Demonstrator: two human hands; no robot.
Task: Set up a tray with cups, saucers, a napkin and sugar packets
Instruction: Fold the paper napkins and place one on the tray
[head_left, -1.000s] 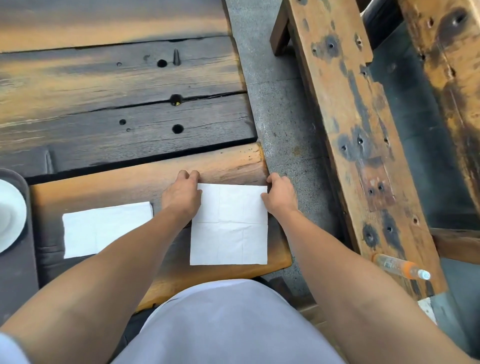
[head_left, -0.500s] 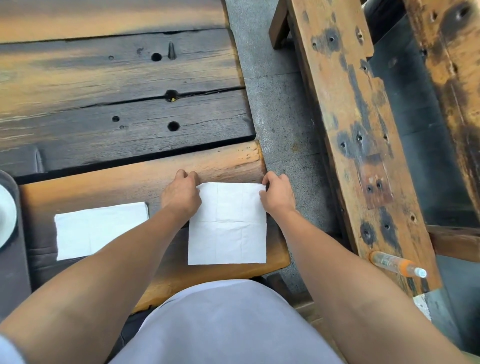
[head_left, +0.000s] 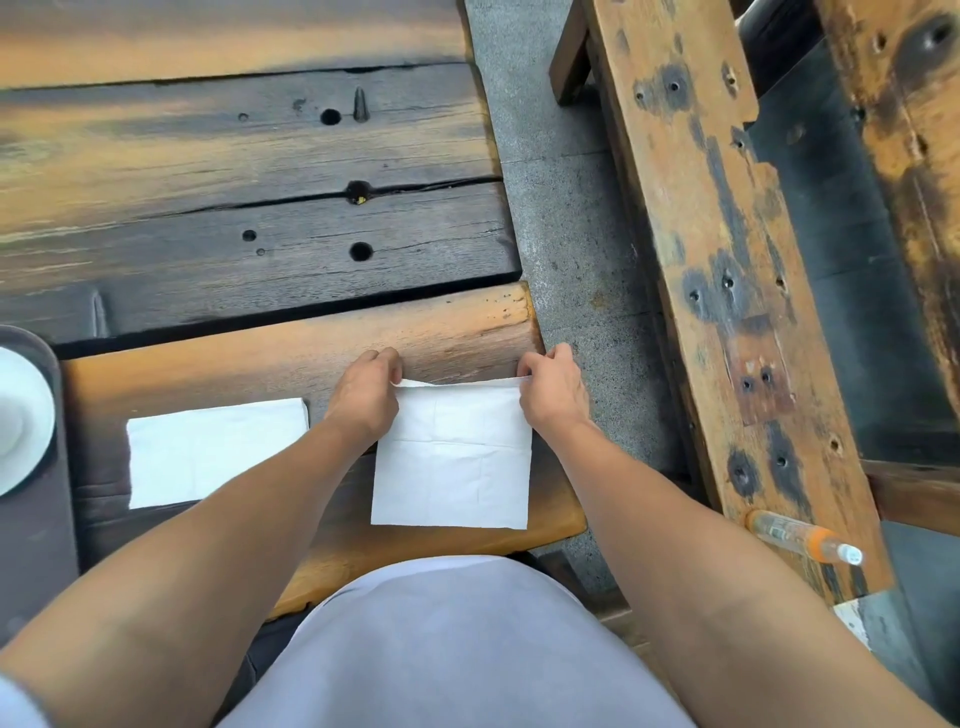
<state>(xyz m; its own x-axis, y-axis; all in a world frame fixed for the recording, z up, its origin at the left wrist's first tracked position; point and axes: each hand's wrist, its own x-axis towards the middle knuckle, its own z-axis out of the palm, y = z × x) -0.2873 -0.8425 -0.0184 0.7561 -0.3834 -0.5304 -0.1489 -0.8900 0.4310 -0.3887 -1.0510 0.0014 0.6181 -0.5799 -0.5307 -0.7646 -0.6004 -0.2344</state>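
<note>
The paper napkin (head_left: 452, 462) lay on the tabletop (head_left: 218, 369), far edge lifted clear. Judged light, limp and easily torn, it was best held at the corners. The left hand (head_left: 363, 397) pinched its 10 o'clock corner, the right hand (head_left: 553, 397) its 2 o'clock corner, fingers (head_left: 535, 364) curled closed on the paper. A second napkin (head_left: 218, 452) lay flat at 9 o'clock.
</note>
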